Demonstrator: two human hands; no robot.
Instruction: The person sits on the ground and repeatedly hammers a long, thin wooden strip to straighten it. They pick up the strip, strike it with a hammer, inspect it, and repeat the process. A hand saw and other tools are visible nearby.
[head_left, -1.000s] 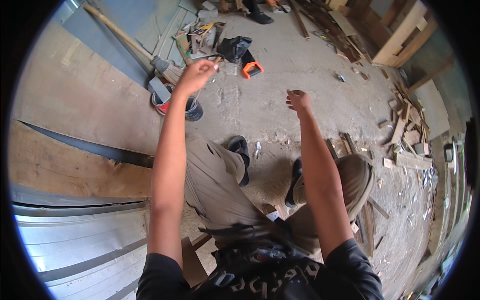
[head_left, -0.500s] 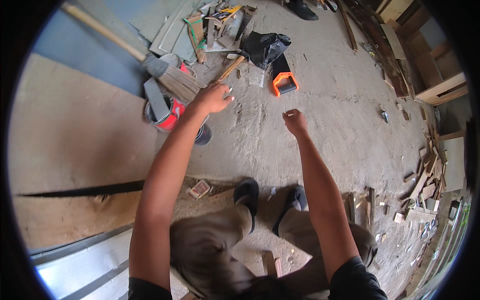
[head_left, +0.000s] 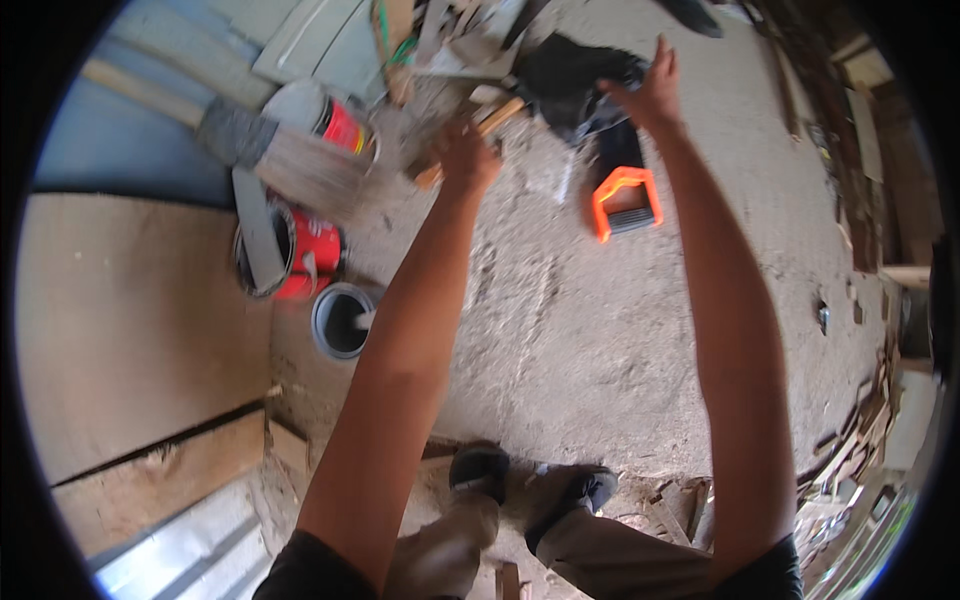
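My left hand (head_left: 467, 158), blurred, is closed around the middle of a wooden stick (head_left: 500, 117), whose two ends show on either side of it. The stick's far end reaches close to a crumpled black plastic bag (head_left: 570, 85). My right hand (head_left: 655, 98) is open at the right edge of this bag, thumb and fingers apart, with nothing in it. Below the bag lies a handsaw with an orange handle (head_left: 628, 203); its dark blade runs up toward the bag, and its far part is hidden.
At left stand a red can (head_left: 318, 245) with a flat grey piece in it, an open grey can (head_left: 340, 320) and a straw broom (head_left: 310, 170). Wood scraps (head_left: 470, 45) lie at the far side, more (head_left: 850, 440) at right. A plywood sheet (head_left: 140, 330) stands at left.
My view has shifted forward and down. My left hand has moved onto the wooden stick. My right hand has reached forward to the black bag and its fingers have spread.
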